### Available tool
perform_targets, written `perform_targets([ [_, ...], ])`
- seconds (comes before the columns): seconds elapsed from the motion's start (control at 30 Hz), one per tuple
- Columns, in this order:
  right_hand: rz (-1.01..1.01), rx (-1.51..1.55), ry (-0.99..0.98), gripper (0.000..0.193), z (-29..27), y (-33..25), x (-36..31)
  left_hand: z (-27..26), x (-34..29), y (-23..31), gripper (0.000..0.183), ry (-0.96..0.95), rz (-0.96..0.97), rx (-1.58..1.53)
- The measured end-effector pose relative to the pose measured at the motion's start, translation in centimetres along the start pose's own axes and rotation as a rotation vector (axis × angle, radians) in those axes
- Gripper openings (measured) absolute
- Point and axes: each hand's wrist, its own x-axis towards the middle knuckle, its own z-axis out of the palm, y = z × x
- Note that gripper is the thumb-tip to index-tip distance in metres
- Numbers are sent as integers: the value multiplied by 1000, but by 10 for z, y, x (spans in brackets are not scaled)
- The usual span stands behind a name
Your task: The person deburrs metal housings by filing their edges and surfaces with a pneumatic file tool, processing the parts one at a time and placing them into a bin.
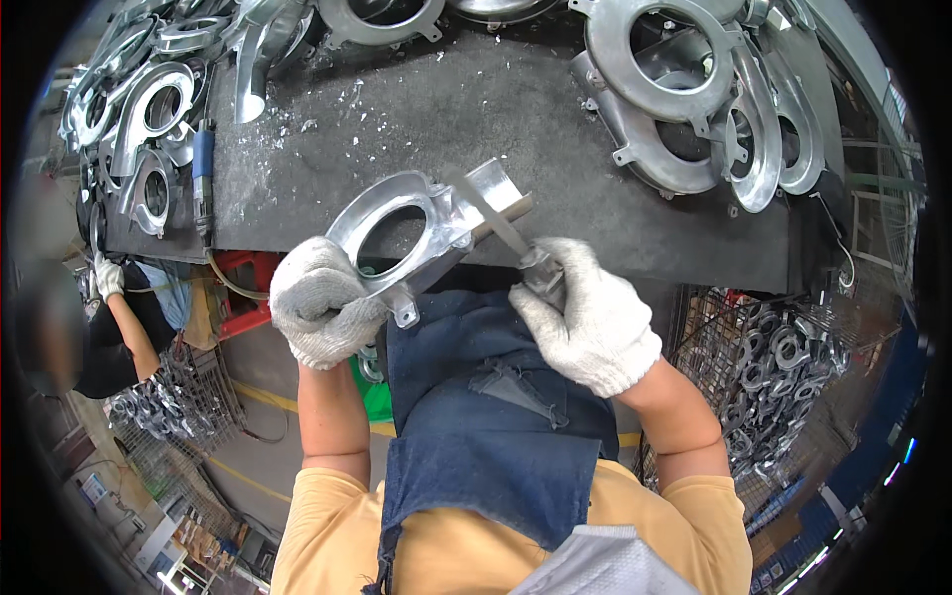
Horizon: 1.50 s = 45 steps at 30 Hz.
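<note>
A shiny cast-metal housing [375, 195], ring-shaped with an outlet neck, is held tilted over the table's near edge. My left hand [322, 302], in a white knit glove, is closed around its lower left side, next to a small tab with a hole. In my right hand [595, 322], also gloved, is a file [496, 224] with its handle wrapped by the fingers. The file's flat blade points up and left across the housing's neck, slightly blurred; whether it touches the metal I cannot tell.
Castings pile up on the dark table [397, 129] at left [159, 104], back and right [659, 59]. A blue air tool [203, 164] with a hose lies at left. Wire baskets of smaller metal parts [783, 377] stand below on both sides. A co-worker's gloved hand [108, 277] shows far left.
</note>
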Motion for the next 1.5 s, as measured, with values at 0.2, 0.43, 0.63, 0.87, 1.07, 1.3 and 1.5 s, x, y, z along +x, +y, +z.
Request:
perform_targets([
  [0.2,24,49,22,40,-1,11,6,2,2,5,28,33,15,67],
  [0.43,256,402,-894,43,-36,22,2,28,3,36,26,-68,44,347],
  [0.63,28,-181,106,50,17,28,-25,58,2,59,32,-92,88,558],
  [0.87,40,-442,419,47,15,52,-14,71,9,62,43,-110,131,667],
  [1.07,378,-20,-143,37,-30,38,6,58,9,67,37,-155,73,654],
  [1.3,172,-47,-101,39,4,24,0,47,17,68,29,-131,3,541],
  [1.5,127,26,-339,40,-5,0,15,33,18,62,32,-78,-72,458],
])
